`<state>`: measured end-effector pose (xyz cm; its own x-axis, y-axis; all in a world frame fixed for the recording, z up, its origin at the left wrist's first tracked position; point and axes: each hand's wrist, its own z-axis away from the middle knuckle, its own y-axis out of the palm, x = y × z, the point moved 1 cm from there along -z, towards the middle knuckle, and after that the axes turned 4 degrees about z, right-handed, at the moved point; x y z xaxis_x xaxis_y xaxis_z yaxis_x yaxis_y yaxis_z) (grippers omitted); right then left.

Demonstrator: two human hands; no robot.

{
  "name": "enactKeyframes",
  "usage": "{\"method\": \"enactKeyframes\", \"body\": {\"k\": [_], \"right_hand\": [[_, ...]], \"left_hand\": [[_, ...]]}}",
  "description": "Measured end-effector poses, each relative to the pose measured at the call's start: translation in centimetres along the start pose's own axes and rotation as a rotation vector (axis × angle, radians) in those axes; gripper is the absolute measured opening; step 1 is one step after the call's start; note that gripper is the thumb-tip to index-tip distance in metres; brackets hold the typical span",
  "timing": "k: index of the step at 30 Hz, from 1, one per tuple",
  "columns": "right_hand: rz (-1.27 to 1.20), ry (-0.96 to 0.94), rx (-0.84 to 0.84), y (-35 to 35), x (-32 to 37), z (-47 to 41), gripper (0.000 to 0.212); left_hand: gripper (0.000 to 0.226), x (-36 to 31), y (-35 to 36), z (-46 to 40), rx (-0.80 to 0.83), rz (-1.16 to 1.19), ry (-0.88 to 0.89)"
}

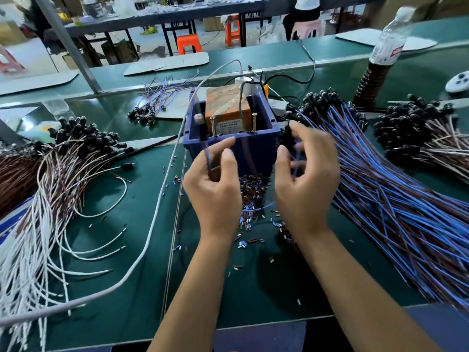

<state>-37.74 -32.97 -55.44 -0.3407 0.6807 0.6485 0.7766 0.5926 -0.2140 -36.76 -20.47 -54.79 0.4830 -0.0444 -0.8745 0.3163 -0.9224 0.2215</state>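
Lead (pixel 202 133) stands upright at the left front corner of the box (pixel 253 148), mid-counter. Tip glows red. The left hand (pixel 213 184) grip pinches its blue tail between thumb and fingers. The right hand (pixel 307 179) grip curls round a small bunch (pixel 288 138) of black-capped leads just right of the box; blurred. Likely a light check: hold the tail steady, read the glow, and keep the bunch out of the pile (pixel 406 212) toward the counter (pixel 279 280) right edge. Offcuts (pixel 251 189) lie before the box.
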Motion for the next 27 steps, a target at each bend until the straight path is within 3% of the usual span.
{"method": "enactKeyframes", "body": {"k": [3,6,8,12,14,16,18,20,23,27], "right_hand": [[0.216,-0.187,-0.105,-3.0,0.8,-0.4,0.042],[0.251,-0.312,-0.058,-5.9,1.3,-1.2,0.045],[0.240,-0.347,-0.072,-7.9,1.1,-2.3,0.043],[0.088,-0.287,-0.333,-12.6,0.4,-4.6,0.037],[0.131,-0.319,-0.332,-13.9,0.4,-5.5,0.035],[0.231,-0.343,-0.191,-14.0,0.8,-6.3,0.033],[0.456,-0.279,0.061,-13.1,1.2,-6.5,0.037],[0.631,-0.109,0.327,-12.2,0.7,-5.8,0.046],[0.608,0.106,0.547,-12.0,-0.2,-5.6,0.059],[0.530,0.192,0.702,-13.6,-0.7,-6.6,0.038]], "left_hand": [[0.024,-2.3,3.2,0.8,0.203,0.040,-0.036],[0.042,-4.6,7.2,0.4,0.365,0.167,-0.172],[0.051,-5.9,9.6,-0.3,0.416,0.235,-0.316],[0.049,-7.1,13.3,-1.4,0.472,0.193,-0.420],[0.044,-7.5,14.5,-1.6,0.453,0.201,-0.492],[0.035,-7.7,15.6,-1.3,0.449,0.341,-0.687],[0.029,-7.9,16.4,-1.0,0.414,0.573,-0.905],[0.031,-7.5,16.7,-0.8,0.352,0.707,-0.937],[0.029,-7.1,16.6,-1.1,0.268,0.851,-0.948],[0.021,-7.6,16.7,-2.5,0.257,0.904,-0.887]]}}
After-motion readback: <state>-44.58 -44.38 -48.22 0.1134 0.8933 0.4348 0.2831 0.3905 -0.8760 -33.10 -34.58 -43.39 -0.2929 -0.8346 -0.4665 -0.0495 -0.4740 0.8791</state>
